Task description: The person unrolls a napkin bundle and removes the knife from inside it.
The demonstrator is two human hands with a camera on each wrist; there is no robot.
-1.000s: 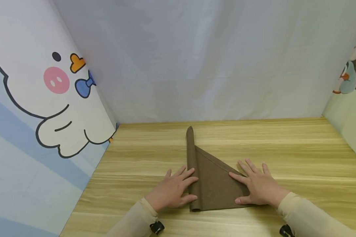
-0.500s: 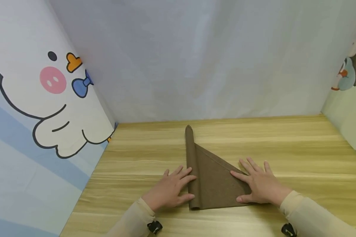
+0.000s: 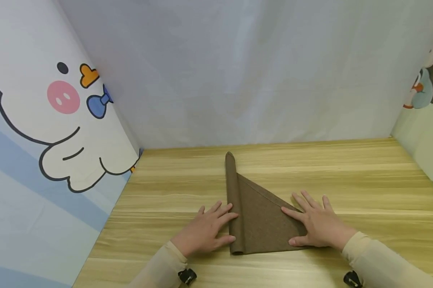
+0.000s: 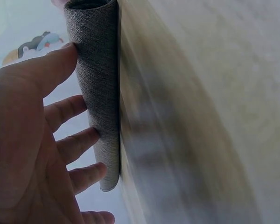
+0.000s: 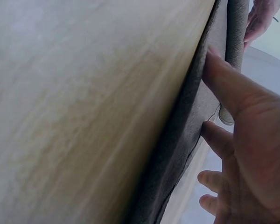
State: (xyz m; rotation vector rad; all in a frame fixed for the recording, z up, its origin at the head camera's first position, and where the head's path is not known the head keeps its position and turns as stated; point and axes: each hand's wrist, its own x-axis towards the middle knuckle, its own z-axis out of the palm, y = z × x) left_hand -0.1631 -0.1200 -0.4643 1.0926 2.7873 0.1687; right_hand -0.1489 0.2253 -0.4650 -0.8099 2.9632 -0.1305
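Mid-roll on brown napkin point(image 3: 259, 224): left hand point(image 3: 205, 234) flat against rolled edge point(image 3: 233, 208), right hand point(image 3: 319, 228) flat pinning corner; next, probably pushing roll rightward evenly.

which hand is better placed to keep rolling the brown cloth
Probably the left hand: its straight fingers already touch the rolled edge of the brown cloth. The right hand lies flat on the unrolled corner, pinning it to the wooden table.

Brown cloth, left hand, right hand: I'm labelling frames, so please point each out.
brown cloth point(image 3: 260, 224), head view, flat middle of the triangle
left hand point(image 3: 205, 230), head view, back of hand
right hand point(image 3: 319, 226), head view, back of hand
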